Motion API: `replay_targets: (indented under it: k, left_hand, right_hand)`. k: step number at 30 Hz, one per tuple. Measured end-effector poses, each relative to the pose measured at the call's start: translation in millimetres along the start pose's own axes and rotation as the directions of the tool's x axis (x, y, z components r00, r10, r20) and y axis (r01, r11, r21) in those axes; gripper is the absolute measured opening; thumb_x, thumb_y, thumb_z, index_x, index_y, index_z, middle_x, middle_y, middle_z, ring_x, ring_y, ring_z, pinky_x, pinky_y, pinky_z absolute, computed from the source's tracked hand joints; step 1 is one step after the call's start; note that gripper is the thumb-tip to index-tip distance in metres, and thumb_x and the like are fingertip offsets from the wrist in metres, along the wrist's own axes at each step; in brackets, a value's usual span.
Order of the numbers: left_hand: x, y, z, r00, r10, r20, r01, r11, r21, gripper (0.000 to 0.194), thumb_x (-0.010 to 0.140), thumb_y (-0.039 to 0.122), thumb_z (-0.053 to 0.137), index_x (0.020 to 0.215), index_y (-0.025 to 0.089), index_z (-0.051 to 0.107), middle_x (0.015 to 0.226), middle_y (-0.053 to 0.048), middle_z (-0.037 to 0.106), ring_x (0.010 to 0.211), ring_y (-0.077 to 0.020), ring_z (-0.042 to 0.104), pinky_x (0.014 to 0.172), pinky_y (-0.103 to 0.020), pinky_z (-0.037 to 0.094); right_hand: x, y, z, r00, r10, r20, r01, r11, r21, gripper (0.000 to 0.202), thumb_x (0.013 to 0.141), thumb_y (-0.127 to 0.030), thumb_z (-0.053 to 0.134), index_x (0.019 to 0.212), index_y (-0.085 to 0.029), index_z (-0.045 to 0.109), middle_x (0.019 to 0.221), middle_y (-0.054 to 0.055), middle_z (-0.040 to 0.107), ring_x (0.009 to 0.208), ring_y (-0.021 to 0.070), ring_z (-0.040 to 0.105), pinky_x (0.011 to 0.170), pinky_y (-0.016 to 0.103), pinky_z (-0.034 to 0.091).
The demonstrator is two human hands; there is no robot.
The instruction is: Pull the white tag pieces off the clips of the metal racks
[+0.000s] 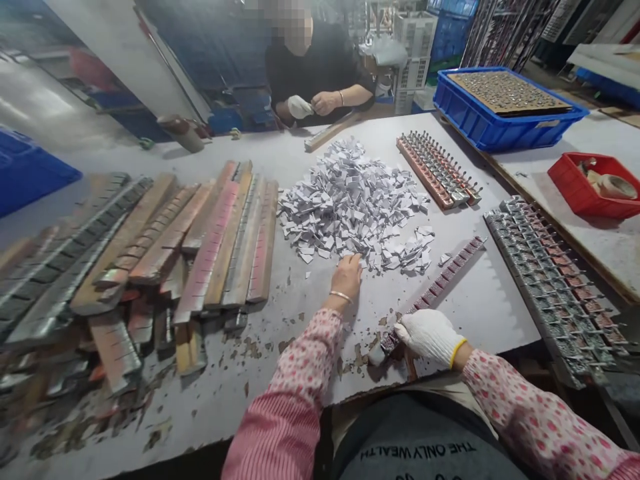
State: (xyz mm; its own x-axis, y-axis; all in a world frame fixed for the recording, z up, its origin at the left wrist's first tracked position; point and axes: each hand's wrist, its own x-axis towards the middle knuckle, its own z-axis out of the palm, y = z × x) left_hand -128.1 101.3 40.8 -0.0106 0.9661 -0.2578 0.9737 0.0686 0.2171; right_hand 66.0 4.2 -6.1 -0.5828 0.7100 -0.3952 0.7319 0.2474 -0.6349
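Note:
My left hand (346, 277), bare with a bracelet at the wrist, reaches to the near edge of a heap of small white pieces (350, 200). Its fingertips touch or lie just over the pieces; whether they pinch one is hidden. In a white knitted glove, my right hand (431, 335) is closed on the lower end of a narrow slotted bar (445, 277) with dark red glittery segments. The bar slants up and away to the right, beside the heap. A few loose white pieces (445, 259) lie between the heap and the bar.
Slotted wooden bars (215, 247) are stacked at the left. On the right are racks of studded bars (555, 287), a smaller set (437, 170), a blue crate (510, 107) and a red tray (595, 187). Across the table a person (317, 73) works near another bar (333, 132).

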Motion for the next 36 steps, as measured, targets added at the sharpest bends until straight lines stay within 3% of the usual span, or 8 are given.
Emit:
replay_targets:
  k: [5, 10, 16, 20, 24, 27, 31, 36]
  left_hand:
    - [11.8, 0.9, 7.9, 1.0, -0.001, -0.002, 0.0, 0.994, -0.108, 0.016, 0.078, 0.003, 0.056, 0.086, 0.016, 0.06, 0.092, -0.009, 0.061, 0.092, -0.0236, 0.06, 0.084, -0.036, 0.046]
    - [-43.3, 17.6, 16.8, 0.998, 0.046, 0.043, -0.027, 0.931, -0.364, 0.016, 0.09, 0.032, 0.052, 0.087, 0.017, 0.054, 0.071, 0.0, 0.058, 0.062, -0.0136, 0.058, 0.058, -0.024, 0.046]
    - [-97.9, 36.3, 13.1, 0.99, 0.064, 0.125, 0.043, 0.71, -0.703, 0.03, 0.083, 0.045, 0.065, 0.083, 0.016, 0.057, 0.066, 0.003, 0.055, 0.058, -0.0093, 0.05, 0.055, -0.02, 0.041]
    - [-114.3, 44.4, -4.7, 0.951, 0.207, 0.23, -0.015, 0.772, -0.635, 0.035, 0.085, 0.048, 0.062, 0.075, 0.014, 0.062, 0.062, 0.001, 0.057, 0.055, -0.0089, 0.047, 0.053, -0.02, 0.038]
    - [-128.2, 50.0, -1.1, 0.903, 0.241, 0.355, 0.163, 0.572, -0.804, 0.049, 0.076, 0.062, 0.064, 0.065, 0.015, 0.056, 0.053, 0.0, 0.054, 0.047, -0.0097, 0.046, 0.047, -0.021, 0.036]
    - [-134.3, 48.0, 7.2, 0.87, 0.261, 0.419, 0.132, 0.695, -0.707, 0.05, 0.085, 0.059, 0.052, 0.06, 0.015, 0.054, 0.046, 0.003, 0.047, 0.041, -0.008, 0.04, 0.045, -0.021, 0.031]
    - [-140.3, 48.8, 6.4, 0.868, 0.36, 0.342, -0.2, 0.884, -0.423, 0.042, 0.097, 0.036, 0.032, 0.067, 0.016, 0.054, 0.062, -0.001, 0.055, 0.058, -0.0115, 0.05, 0.061, -0.024, 0.038]
    - [-146.9, 52.0, 5.1, 0.853, 0.343, 0.392, -0.246, 0.929, -0.277, 0.042, 0.098, 0.032, 0.028, 0.065, 0.019, 0.049, 0.061, -0.001, 0.054, 0.058, -0.0138, 0.051, 0.06, -0.026, 0.04]
  right_hand:
    - [-6.6, 15.3, -0.9, 0.996, -0.047, -0.078, 0.059, 0.986, 0.157, 0.045, 0.099, -0.046, 0.031, 0.084, -0.019, 0.064, 0.079, 0.008, 0.068, 0.077, 0.023, 0.065, 0.062, 0.028, 0.037]
    - [-3.5, 30.3, 0.9, 0.954, 0.095, -0.284, 0.043, 0.894, 0.445, 0.033, 0.098, -0.043, 0.037, 0.097, -0.02, 0.061, 0.079, 0.003, 0.064, 0.074, 0.0174, 0.059, 0.064, 0.025, 0.034]
    - [-11.8, 16.7, -5.6, 0.883, -0.11, -0.456, 0.374, 0.751, 0.544, 0.039, 0.098, -0.041, 0.034, 0.071, -0.019, 0.052, 0.065, 0.0, 0.054, 0.06, 0.0136, 0.048, 0.059, 0.025, 0.032]
    - [-28.8, 9.3, -5.9, 0.943, -0.184, -0.277, 0.328, 0.387, 0.861, 0.037, 0.094, -0.045, 0.041, 0.07, -0.018, 0.05, 0.057, -0.001, 0.053, 0.051, 0.0121, 0.049, 0.052, 0.023, 0.036]
    - [-41.0, 2.6, 8.6, 0.963, -0.266, -0.052, 0.051, -0.009, 0.999, 0.045, 0.095, -0.05, 0.034, 0.069, -0.018, 0.051, 0.051, -0.002, 0.05, 0.04, 0.0104, 0.044, 0.041, 0.021, 0.033]
    - [-44.6, 6.3, 13.5, 0.967, -0.219, -0.129, 0.148, 0.073, 0.986, 0.046, 0.095, -0.05, 0.036, 0.064, -0.018, 0.047, 0.052, -0.003, 0.048, 0.041, 0.0089, 0.042, 0.041, 0.02, 0.03]
    - [-45.6, 15.5, 14.5, 0.906, -0.245, -0.344, 0.415, 0.362, 0.835, 0.044, 0.096, -0.047, 0.041, 0.064, -0.017, 0.048, 0.057, -0.003, 0.049, 0.052, 0.0094, 0.045, 0.052, 0.021, 0.034]
    - [-38.8, 20.2, 24.7, 0.95, -0.239, -0.2, 0.279, 0.369, 0.887, 0.044, 0.098, -0.043, 0.036, 0.064, -0.017, 0.051, 0.054, -0.003, 0.05, 0.049, 0.0103, 0.045, 0.048, 0.021, 0.033]
